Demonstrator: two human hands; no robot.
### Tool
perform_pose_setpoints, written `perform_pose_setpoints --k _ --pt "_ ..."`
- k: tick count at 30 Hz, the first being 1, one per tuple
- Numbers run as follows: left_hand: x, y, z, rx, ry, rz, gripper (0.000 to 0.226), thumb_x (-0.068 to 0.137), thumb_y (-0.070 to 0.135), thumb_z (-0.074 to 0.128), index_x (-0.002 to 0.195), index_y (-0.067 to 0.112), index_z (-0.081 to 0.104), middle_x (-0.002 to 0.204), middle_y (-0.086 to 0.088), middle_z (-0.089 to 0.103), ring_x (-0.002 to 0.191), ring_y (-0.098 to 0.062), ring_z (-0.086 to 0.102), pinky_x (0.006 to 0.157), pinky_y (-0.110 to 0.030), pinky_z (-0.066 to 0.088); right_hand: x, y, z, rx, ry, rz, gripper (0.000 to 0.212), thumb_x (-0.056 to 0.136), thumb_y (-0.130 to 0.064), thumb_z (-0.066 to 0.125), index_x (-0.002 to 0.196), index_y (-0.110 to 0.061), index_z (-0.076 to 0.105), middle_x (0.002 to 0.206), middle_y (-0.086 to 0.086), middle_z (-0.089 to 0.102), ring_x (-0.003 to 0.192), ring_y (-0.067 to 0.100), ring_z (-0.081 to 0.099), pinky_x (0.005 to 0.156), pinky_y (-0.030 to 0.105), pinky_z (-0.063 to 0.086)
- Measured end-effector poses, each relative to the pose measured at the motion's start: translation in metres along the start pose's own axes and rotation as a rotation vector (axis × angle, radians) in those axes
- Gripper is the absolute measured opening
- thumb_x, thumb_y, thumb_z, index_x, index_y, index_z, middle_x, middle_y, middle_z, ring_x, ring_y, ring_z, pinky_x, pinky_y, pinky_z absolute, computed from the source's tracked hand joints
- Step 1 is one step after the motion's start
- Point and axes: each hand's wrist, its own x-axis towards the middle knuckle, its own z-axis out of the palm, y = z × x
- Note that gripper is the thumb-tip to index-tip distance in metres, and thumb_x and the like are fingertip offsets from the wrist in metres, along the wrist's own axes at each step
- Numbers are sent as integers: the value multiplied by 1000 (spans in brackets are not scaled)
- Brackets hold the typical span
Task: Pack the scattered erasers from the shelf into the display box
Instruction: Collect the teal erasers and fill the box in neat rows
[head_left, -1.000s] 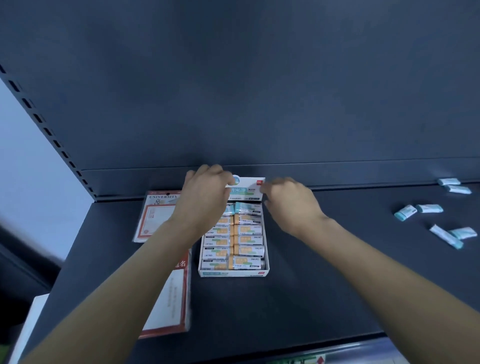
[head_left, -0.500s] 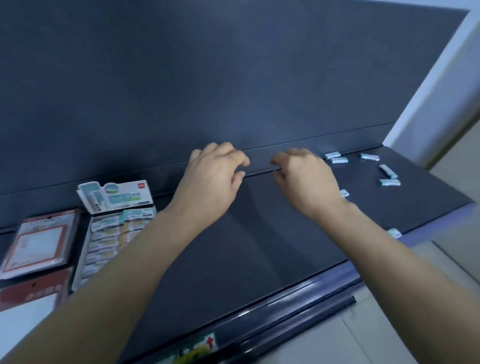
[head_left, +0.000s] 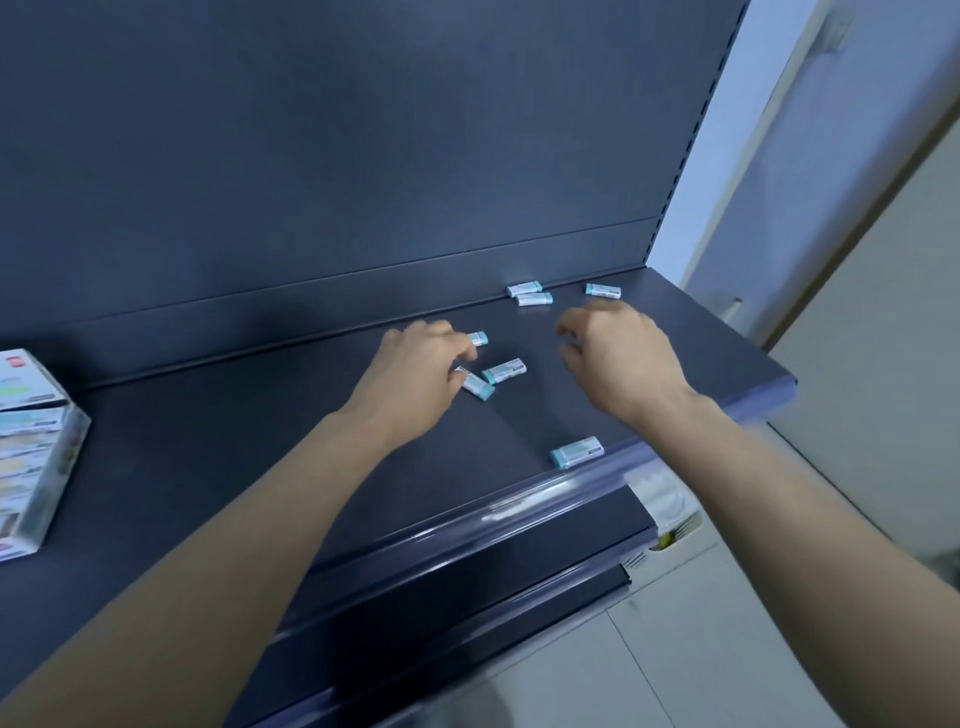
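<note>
stretching out over a dark grey metal shelf (head_left: 249, 447) in the head view, both bare forearms come in from the bottom edge towards a scatter of small erasers in white and teal wrappers.

the left hand (head_left: 415, 374) is palm down with its fingers bent. its blurred tips are at two erasers: a short one (head_left: 479, 339) just beyond the fingers and an angled one (head_left: 479, 386) by the thumb. i cannot tell whether it pinches either or only touches them. a third eraser (head_left: 504, 371) lies just beside the angled one, on its right.

the right hand (head_left: 618, 358) hovers palm down to the right of those three, with a strip of bare shelf between. its fingers are loosely curled and nothing shows in them. the underside of the palm is hidden.

two more erasers lie side by side at the foot of the dark back panel (head_left: 363, 156), the rear one (head_left: 524, 289) against it and the front one (head_left: 534, 299) touching the rear one. another eraser (head_left: 603, 290) lies to their right, just past the right hand's knuckles. a lone eraser (head_left: 576, 452) lies at the shelf's front edge, against the glossy price rail (head_left: 519, 501) and below the right wrist.

the white cardboard display box (head_left: 39, 467) stands at the far left edge, well apart from the loose erasers, cut off by the frame. rows of packed erasers show inside it and its printed flap is raised at the back.
</note>
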Motion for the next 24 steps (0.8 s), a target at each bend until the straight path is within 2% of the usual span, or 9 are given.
perform_pose_setpoints --k 5,10,15,18,22,24 --pt "16 -7 15 86 -142 -35 23 92 19 51 113 19 59 113 -2 57 107 -24 50 94 -38 34 19 11 19 49 -48 -95 25 92 -9 48 112 -11 62 110 10 61 106 32 51 85 37 44" --pt "40 -23 42 88 -272 -16 30 90 18 54 120 21 56 124 1 54 117 -23 46 97 -40 35 40 11 41 28 -172 -176 31 94 -14 50 123 -17 59 120 8 59 114 30 49 93 40 45" --pt "65 -38 63 67 -376 14 38 87 18 59 124 23 54 131 2 52 122 -21 43 99 -38 34 65 14 63 -18 -283 -209 32 93 -12 49 124 -19 57 125 6 57 116 29 46 92 39 45" --pt "71 -44 69 59 -411 13 39 86 17 60 124 23 55 127 1 55 118 -22 45 98 -36 34 77 16 77 -19 -346 -235 30 92 -11 50 120 -19 58 126 6 57 117 29 46 92 39 45" --pt "74 -48 72 55 -441 -24 32 86 20 61 118 21 59 117 -1 57 112 -22 46 95 -34 34 88 18 93 -16 -434 -283 21 88 -13 52 107 -18 61 119 6 59 114 30 47 87 36 43" --pt "73 -49 74 34 -433 -59 26 85 21 62 110 18 63 111 -3 58 107 -23 48 92 -34 38 94 20 99 -10 -477 -319 25 88 -17 55 113 -19 60 123 6 58 117 30 46 91 37 43"
